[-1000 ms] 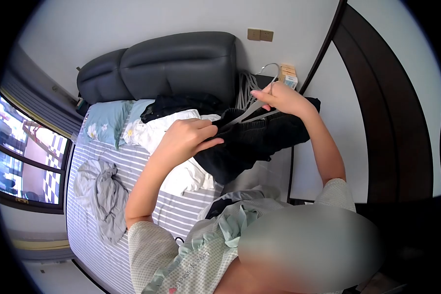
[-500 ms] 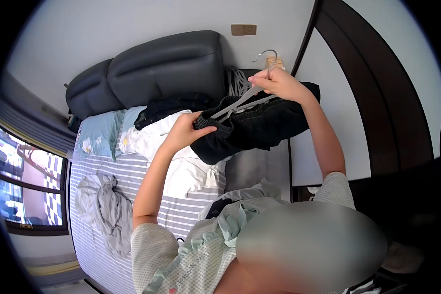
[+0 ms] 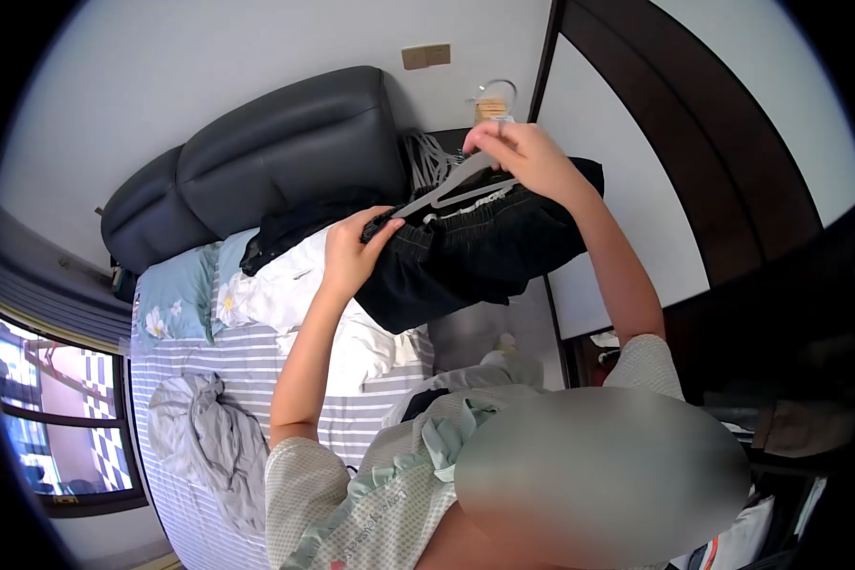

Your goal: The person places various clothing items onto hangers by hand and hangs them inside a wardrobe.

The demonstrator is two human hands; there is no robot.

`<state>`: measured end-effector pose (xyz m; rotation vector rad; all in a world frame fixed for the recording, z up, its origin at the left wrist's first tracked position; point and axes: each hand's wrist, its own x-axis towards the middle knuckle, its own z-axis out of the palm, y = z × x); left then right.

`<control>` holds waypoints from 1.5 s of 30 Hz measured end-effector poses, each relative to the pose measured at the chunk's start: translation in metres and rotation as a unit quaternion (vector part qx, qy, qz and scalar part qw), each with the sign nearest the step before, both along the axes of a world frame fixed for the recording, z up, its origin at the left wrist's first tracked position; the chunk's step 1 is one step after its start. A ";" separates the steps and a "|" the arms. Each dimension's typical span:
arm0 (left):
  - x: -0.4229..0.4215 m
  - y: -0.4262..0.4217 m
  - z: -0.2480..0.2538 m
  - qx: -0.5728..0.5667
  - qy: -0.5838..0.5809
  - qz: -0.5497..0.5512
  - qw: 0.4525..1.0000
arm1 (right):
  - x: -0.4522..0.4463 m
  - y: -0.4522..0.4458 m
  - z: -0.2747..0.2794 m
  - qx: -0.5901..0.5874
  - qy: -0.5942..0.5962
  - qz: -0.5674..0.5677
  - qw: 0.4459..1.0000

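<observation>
Black shorts [image 3: 465, 256] with an elastic waistband hang in front of me, over the side of the bed. My left hand [image 3: 353, 252] pinches the left end of the waistband, with one end of the hanger at its fingers. A grey hanger [image 3: 446, 187] lies inside the waist opening. My right hand [image 3: 518, 157] is closed on the hanger near its neck, and the hook shows above the fingers. The hanger's far right end is hidden by the fabric and my wrist.
Behind lies the striped bed [image 3: 256, 356] with white clothing [image 3: 299, 275], dark clothing [image 3: 304, 223], a crumpled grey garment [image 3: 204, 437] and a flowered pillow [image 3: 176, 294]. More grey hangers [image 3: 427, 160] lie beside the headboard [image 3: 285, 142]. A wardrobe door [image 3: 627, 180] is at right.
The view has turned to the right. The hanger's left arm now reaches the left end of the waistband, and the waist is spread wider. Both hands have kept hold.
</observation>
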<state>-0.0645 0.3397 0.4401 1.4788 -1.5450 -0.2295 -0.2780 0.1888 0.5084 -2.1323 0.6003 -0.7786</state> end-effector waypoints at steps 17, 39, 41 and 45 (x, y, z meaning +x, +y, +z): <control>0.031 0.018 -0.002 0.046 0.018 0.016 0.999 | -0.103 -0.032 -0.026 -0.311 0.195 -0.078 0.927; 0.058 0.043 -0.015 0.065 0.318 -0.003 0.946 | -0.056 -0.049 -0.185 -0.136 -0.162 -0.355 0.911; 0.057 0.045 -0.013 0.070 0.343 -0.007 0.937 | -0.057 -0.053 -0.186 -0.143 -0.121 -0.368 0.910; 0.056 0.051 -0.012 0.064 0.349 0.015 0.935 | -0.059 -0.058 -0.180 -0.162 -0.153 -0.374 0.900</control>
